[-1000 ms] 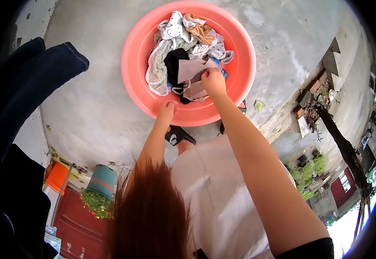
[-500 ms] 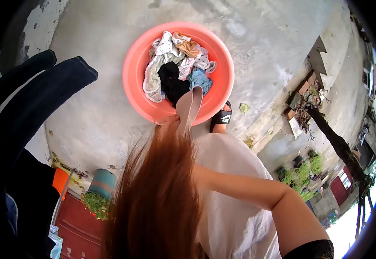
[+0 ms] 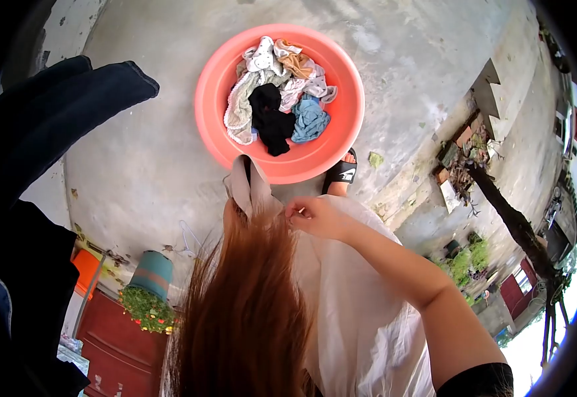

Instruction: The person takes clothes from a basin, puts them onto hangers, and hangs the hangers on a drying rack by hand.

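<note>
A greyish-beige piece of clothing (image 3: 257,188) hangs in front of me, its upper part folded open in a loop at the near rim of the basin. My left hand (image 3: 229,214) grips it from the left side; long hair covers most of that hand. Just right of the cloth is my right hand (image 3: 315,217), its fingers curled in a pinch; what they hold, if anything, cannot be made out. Inside the pink basin (image 3: 210,135) lie a black garment (image 3: 272,126), a blue cloth (image 3: 311,121), a lace-edged pale cloth (image 3: 239,109) and several other small clothes.
Dark trousers (image 3: 103,92) hang at the left. A foot in a black sandal (image 3: 341,172) stands beside the basin on the concrete floor (image 3: 414,59). A teal flower pot (image 3: 151,274) is at lower left, and a tree trunk (image 3: 513,218) rises at the right.
The beige garment has moved left and toward me, off the basin's inside. My right hand has come out from behind the hair beside the cloth. The basin sits slightly higher in view.
</note>
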Available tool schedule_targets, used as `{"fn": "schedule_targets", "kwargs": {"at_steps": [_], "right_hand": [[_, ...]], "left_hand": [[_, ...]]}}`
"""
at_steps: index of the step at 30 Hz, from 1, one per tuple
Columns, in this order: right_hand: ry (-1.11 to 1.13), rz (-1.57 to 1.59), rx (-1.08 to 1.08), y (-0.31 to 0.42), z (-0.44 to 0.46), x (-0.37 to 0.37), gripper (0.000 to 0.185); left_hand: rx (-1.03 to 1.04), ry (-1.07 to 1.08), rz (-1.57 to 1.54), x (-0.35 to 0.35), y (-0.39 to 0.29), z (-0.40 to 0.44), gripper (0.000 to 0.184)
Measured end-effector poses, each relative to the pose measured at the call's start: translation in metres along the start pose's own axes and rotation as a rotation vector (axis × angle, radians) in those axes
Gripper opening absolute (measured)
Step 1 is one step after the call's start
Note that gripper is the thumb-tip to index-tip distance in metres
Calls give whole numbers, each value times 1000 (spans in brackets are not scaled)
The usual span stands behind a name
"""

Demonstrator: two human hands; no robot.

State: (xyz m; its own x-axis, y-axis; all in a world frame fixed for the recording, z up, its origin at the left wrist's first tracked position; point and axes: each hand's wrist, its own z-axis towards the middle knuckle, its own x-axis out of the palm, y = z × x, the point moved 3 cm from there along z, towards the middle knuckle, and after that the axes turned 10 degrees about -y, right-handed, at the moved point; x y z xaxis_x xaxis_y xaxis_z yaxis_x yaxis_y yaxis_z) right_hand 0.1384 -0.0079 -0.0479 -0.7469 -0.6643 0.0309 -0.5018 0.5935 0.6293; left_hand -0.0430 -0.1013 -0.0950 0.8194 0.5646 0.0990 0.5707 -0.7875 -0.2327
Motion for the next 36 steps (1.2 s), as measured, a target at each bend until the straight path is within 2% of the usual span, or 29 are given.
{"fn": "schedule_targets", "kwargs": {"at_steps": [2, 6, 8, 10, 12, 15, 18, 22, 26, 28, 30, 33, 34, 36], "right_hand": [[-134, -144, -11, -18, 30, -8, 26], [-392, -335, -299, -58, 118, -9, 30], [-326, -319, -142, -61, 169, -8, 30], [-429, -348, -291, -72, 223, -4, 29], [-523, -537, -331, -63, 258, 4, 29], [-463, -634, -118, -71, 304, 19, 34], [-258, -816, -11, -97, 331, 29, 33], [-561, -533, -201, -59, 232, 12, 28], [-1001, -394, -48, -51, 138, -44, 30], [-888, -395, 138, -47, 97, -85, 29], [-776, -59, 292, -9, 47, -106, 27], [-799, -26, -2, 56, -12, -120, 24], [-788, -130, -97, 90, -39, -123, 22], [-787, -63, -254, 146, -92, -123, 17]], "left_hand": [[19, -24, -2, -11, 2, -4, 37], [49, -73, -9, -35, 10, -6, 37], [57, -93, -20, -46, 16, -3, 37], [62, -109, -29, -57, 19, -1, 37], [63, -123, -34, -68, 23, 1, 37], [66, -143, -48, -82, 29, -2, 38], [68, -153, -50, -87, 32, -9, 38], [96, -126, -34, -79, 20, -30, 38], [147, -72, -1, -65, -1, -74, 39], [187, -40, 25, -56, -15, -103, 39], [237, -9, 54, -46, -30, -136, 39], [326, 25, 96, -36, -52, -187, 40], [359, 33, 111, -33, -59, -205, 40], [431, 38, 137, -29, -72, -243, 40]]}}
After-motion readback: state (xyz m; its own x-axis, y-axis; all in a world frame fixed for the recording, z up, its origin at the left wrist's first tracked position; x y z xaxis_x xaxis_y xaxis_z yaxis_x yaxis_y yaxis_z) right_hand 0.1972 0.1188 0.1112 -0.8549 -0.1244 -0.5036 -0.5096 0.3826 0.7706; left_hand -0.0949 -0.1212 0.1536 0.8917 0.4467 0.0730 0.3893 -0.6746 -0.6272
